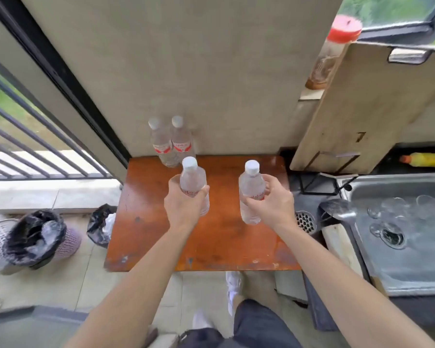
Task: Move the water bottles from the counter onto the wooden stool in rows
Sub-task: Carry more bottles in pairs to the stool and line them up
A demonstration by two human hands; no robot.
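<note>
A: Nearest first: dark shorts and a white shoe at the bottom edge. The person stands right at the wooden stool. Left side?

B: Lined bin and black bag on the floor, near the stool's left edge. A bottle rolling off that side would likely end up among them.

A: Bottles?

B: Two standing bottles at the stool's back-left, touching each other, by the wall. Left hand has fingers and thumb wrapped round the left bottle at the label. It's upright, just in front of that pair. Right hand is curled round the right bottle mid-body, upright, over the stool's right half, well apart from the pair. Can't tell whether either base touches the wood.

A: Risks?

B: The left bottle sits very close to the pair, so pushing it back could tip one. They're tall and narrow and would probably domino. The clear plastic looks slick, so a loose grip might slip. The right bottle, set down where it hangs, would likely leave a ragged row because the gap is too wide. Further right is the sink with glasses in it. A bottle toppling off that edge probably drops into the gap between stool and counter.
</note>
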